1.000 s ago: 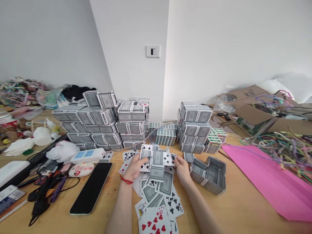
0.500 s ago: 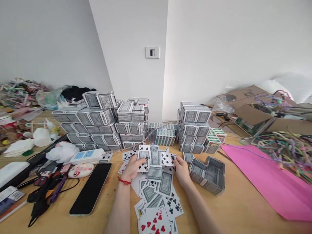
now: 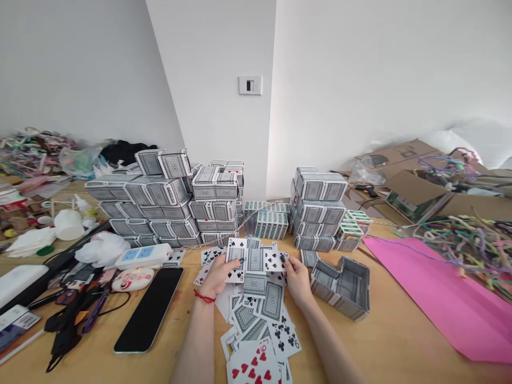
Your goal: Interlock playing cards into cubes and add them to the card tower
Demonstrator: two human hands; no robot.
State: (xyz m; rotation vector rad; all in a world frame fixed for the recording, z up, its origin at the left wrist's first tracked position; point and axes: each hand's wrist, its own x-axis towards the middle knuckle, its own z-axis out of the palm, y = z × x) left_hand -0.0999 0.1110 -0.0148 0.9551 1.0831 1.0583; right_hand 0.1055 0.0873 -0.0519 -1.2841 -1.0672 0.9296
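My left hand (image 3: 216,273), a red cord at its wrist, pinches folded playing cards (image 3: 237,266) with the thumb on top. On the other side my right hand (image 3: 296,274) grips a spade card (image 3: 273,259) between thumb and fingers. Patterned card backs (image 3: 255,260) lie between the two, and the held cards seem joined in a cross shape. Loose playing cards (image 3: 253,362), some face up, spread across the table below my hands. To the right stands an open box built of folded cards (image 3: 344,290).
Stacked card blocks (image 3: 156,197) rise at the back left, with another stack (image 3: 320,208) at the back right. A phone (image 3: 148,312) and a hot glue gun (image 3: 66,320) lie on the left. Pink paper (image 3: 436,298) and pipe cleaners (image 3: 464,245) are on the right.
Almost nothing differs. Both hands keep the same hold on the cards, with at most a very slight shift.
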